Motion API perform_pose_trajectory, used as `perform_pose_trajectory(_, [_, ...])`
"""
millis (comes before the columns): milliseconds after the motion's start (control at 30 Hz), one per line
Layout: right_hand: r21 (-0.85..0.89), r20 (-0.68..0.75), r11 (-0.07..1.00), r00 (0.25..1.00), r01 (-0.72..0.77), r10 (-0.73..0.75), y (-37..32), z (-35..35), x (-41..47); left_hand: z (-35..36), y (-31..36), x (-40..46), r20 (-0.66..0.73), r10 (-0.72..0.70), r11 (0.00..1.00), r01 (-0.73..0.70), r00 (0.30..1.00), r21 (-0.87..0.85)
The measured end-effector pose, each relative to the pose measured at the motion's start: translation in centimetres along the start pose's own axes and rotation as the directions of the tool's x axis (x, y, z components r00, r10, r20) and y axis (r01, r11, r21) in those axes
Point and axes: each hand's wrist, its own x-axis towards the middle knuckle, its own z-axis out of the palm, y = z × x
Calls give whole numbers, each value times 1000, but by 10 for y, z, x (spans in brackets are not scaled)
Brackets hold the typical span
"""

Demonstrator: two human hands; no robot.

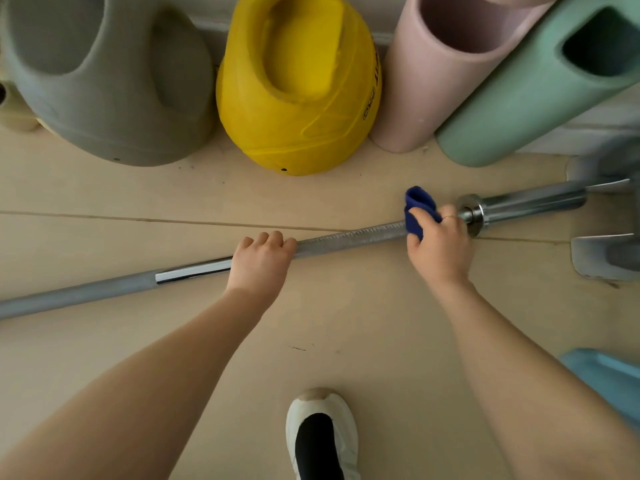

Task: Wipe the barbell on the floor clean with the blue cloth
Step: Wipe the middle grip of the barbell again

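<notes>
A long steel barbell (349,239) lies on the beige floor, running from the lower left up to the right, with a collar and sleeve at its right end. My left hand (259,263) grips the bar near its middle, fingers curled over the top. My right hand (440,244) holds a dark blue cloth (417,211) wrapped round the bar just left of the collar. The part of the bar under each hand is hidden.
Along the wall stand a grey soft kettlebell (110,81), a yellow one (298,84), a pink foam roller (436,71) and a green one (540,84). Metal rack feet (602,254) sit at the right. My white shoe (322,434) is below, and a light blue object (609,379) lies at the lower right.
</notes>
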Motion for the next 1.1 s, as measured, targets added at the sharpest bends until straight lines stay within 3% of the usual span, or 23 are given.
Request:
perform_pose_trajectory(67, [54, -6, 967, 968, -248, 249, -22, 2, -4, 0, 0, 1, 50, -36, 997, 39, 998, -65])
perform_pose_trajectory(100, [79, 9, 964, 967, -254, 254, -39, 3, -10, 0, 1, 2, 77, -55, 993, 63, 995, -98])
perform_pose_trajectory(167, [110, 53, 992, 997, -66, 60, -66, 9, -25, -2, 2, 3, 67, -57, 992, 64, 996, -105])
perform_pose_trajectory(300, [80, 96, 964, 960, 254, -262, -57, 8, -31, 5, -6, 3, 68, -43, 994, 50, 997, -95])
perform_pose_trajectory(333, [47, 102, 968, 963, 245, -249, -52, 6, -26, 6, -10, 3, 83, -48, 995, 55, 995, -83])
perform_pose_trajectory(467, [-17, 101, 998, 993, -67, 69, -69, 8, -26, 6, -26, -7, 200, -81, 989, 103, 977, -105])
perform_pose_trajectory(533, [-12, 96, 1000, 995, 1, 0, -98, 13, -37, 7, -35, -15, 195, -127, 980, 153, 973, -127])
perform_pose_trajectory(633, [25, 133, 969, 960, 244, -245, -141, 22, -60, 13, -46, -23, 123, -166, 968, 185, 978, -170])
perform_pose_trajectory(767, [33, 152, 926, 913, 377, -377, -161, 25, -62, 15, -54, -23, 92, -158, 967, 173, 983, -185])
perform_pose_trajectory(833, [76, 162, 921, 906, 383, -390, -147, 21, -47, 14, -54, -23, 76, -176, 957, 188, 981, -219])
perform_pose_trajectory(967, [74, 185, 993, 977, 97, -109, -147, 15, -37, 15, -52, -20, 68, -209, 942, 220, 975, -254])
perform_pose_trajectory(1100, [59, 190, 927, 907, 370, -375, -194, 22, -71, 16, -53, -21, 46, -226, 940, 230, 973, -252])
